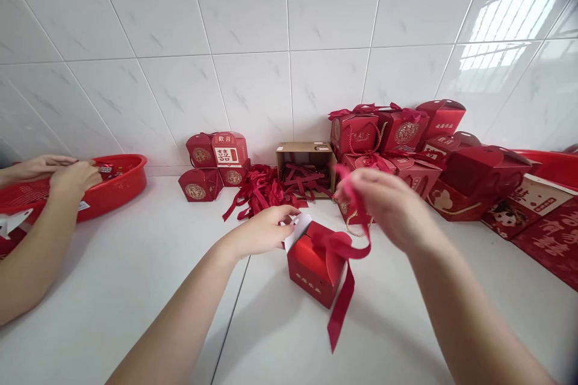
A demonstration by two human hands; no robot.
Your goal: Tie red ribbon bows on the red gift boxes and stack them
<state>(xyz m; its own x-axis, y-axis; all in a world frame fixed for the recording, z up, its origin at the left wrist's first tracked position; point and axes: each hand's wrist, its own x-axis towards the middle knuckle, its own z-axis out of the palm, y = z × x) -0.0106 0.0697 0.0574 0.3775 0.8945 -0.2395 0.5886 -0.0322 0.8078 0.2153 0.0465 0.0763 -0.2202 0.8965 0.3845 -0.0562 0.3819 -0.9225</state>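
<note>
A small red gift box (311,271) stands on the white table (135,289) in front of me. My left hand (264,230) is closed on the box's top flap, pinching its white inner edge. My right hand (388,207) is raised just right of the box, fingers closed on a red ribbon (343,289). The ribbon runs across the box top and hangs down past its front right side. The right hand is slightly blurred.
A pile of red ribbons (264,189) spills from a cardboard box (307,159) at the back. Finished red boxes (397,132) are stacked at the back right, a few more (217,162) at the back left. Another person's hands (67,177) work at a red tray (121,183) on the left.
</note>
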